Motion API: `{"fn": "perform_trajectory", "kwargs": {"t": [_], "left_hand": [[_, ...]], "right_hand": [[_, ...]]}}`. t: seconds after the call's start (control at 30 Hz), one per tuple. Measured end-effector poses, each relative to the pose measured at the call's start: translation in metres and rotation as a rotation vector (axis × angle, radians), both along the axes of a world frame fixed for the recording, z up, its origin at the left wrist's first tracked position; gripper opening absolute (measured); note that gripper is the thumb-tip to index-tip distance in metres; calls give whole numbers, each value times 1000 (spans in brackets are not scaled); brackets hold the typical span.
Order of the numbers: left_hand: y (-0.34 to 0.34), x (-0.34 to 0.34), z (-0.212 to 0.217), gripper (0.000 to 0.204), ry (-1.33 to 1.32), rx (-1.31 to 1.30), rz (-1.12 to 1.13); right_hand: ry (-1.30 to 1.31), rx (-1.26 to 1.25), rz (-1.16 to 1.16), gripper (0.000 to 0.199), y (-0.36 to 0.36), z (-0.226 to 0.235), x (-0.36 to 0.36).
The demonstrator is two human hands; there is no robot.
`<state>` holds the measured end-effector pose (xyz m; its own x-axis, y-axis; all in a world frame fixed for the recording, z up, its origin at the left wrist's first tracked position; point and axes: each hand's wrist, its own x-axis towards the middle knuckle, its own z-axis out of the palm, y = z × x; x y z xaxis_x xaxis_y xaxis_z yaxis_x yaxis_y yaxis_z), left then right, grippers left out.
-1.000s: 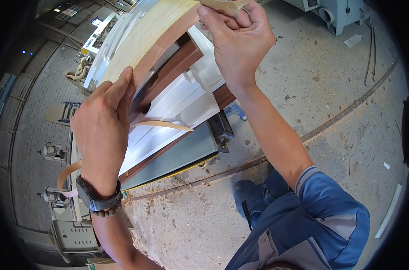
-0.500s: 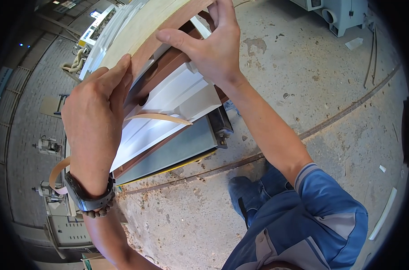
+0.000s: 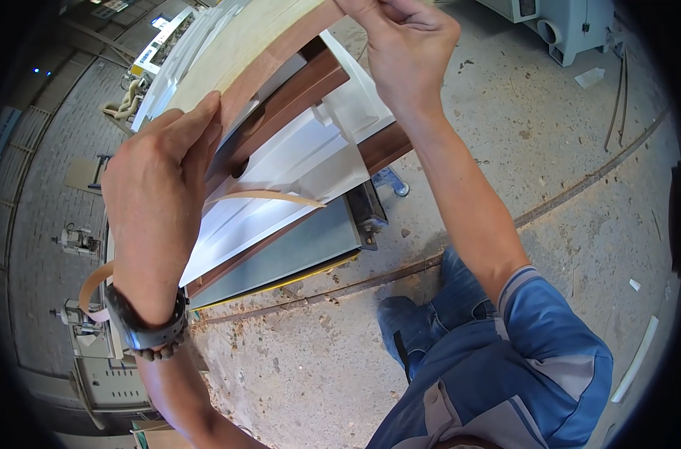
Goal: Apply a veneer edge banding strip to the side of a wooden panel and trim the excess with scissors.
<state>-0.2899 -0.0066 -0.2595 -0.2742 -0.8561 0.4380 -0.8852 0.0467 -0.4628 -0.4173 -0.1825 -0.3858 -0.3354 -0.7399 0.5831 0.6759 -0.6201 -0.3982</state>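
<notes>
A pale wooden board [image 3: 228,56] with a reddish-brown edge slants across the upper middle. My left hand [image 3: 151,168], with a dark watch and beads at the wrist, is closed on the board's near edge, fingertips pressed against it. At the board's far right end my right hand [image 3: 408,52] is closed on the edge, its fingertips partly cut off by the frame's top. A thin tan strip [image 3: 269,196] curves out from below my left hand. Another curled strip [image 3: 93,288] shows beside the left wrist; whether the two are one piece is hidden.
Below the board lie stacked white panels [image 3: 310,153] and reddish-brown boards [image 3: 303,86] on a grey surface [image 3: 288,247] with a yellow edge. A grey machine [image 3: 572,30] stands at the far right. A dark groove [image 3: 550,206] crosses the dusty concrete floor.
My right hand has moved right along the board's edge, its spread thumb and fingers now closed together. More of the reddish-brown boards below shows. My left hand has stayed nearly still.
</notes>
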Motion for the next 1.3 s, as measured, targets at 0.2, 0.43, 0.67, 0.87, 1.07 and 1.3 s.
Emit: {"fn": "perform_trajectory", "kwargs": {"t": [0.2,0.43,0.67,0.87,1.07,1.3], "left_hand": [[-4,5,-6,18,-9,-55,-25],[5,4,-6,30,-131,-88,11],[1,4,-13,19,-129,-105,76],[4,-3,-14,16,-145,-40,104],[5,2,-8,15,-138,-92,154],[25,14,10,21,60,90,279]], "right_hand": [[210,-263,-410,47,51,6,-60],[709,-940,-704,15,55,56,-26],[992,-681,-505,6,25,44,-6],[978,-744,-617,8,22,45,-5],[1096,-703,-523,10,24,61,-7],[1102,-703,-484,10,15,57,-8]]}}
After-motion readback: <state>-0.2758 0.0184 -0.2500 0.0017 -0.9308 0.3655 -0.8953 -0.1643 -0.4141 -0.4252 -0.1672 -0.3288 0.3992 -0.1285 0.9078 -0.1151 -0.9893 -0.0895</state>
